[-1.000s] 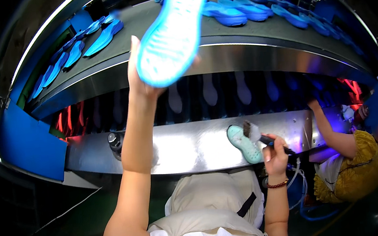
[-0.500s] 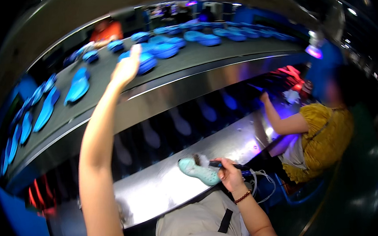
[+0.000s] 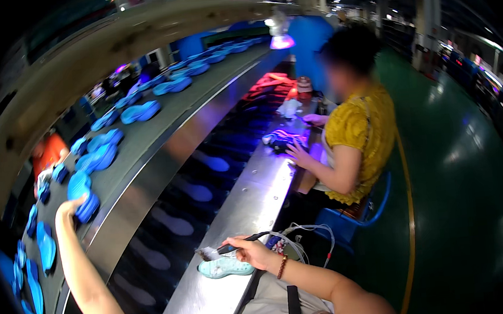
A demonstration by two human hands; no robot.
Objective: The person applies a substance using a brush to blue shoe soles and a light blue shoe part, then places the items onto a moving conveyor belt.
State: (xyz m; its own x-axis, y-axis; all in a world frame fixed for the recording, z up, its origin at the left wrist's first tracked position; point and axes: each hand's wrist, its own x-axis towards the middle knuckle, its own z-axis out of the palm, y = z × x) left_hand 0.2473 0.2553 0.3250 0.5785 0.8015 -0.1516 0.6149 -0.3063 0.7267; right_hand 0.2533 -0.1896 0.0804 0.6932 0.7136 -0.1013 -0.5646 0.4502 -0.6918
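My left hand [image 3: 71, 205] reaches onto the belt, its fingers bent against the near edge of a blue sole-shaped piece [image 3: 83, 192] that looks stacked in layers. Part of those fingers is hidden. A dark-handled brush [image 3: 229, 246] with thin hoses is pinched in my right hand [image 3: 253, 252]. Its bristles lie over a pale mint shoe sole [image 3: 224, 268], which rests on the metal bench [image 3: 202, 308] in front of me. Whether the bristles touch the sole, I cannot tell.
Many blue sole-shaped pieces [image 3: 140, 112] sit on the dark conveyor belt [image 3: 142, 139]. Below it is a lower shelf with pale soles [image 3: 170, 222]. To the right a co-worker in yellow [image 3: 361, 141] sits on a blue chair [image 3: 335, 227]. Another person in orange [image 3: 51, 153] stands across the belt.
My view has swung to the right, bringing the aisle into sight. My left hand has come to the blue piece. The right hand still holds the brush above the mint sole.
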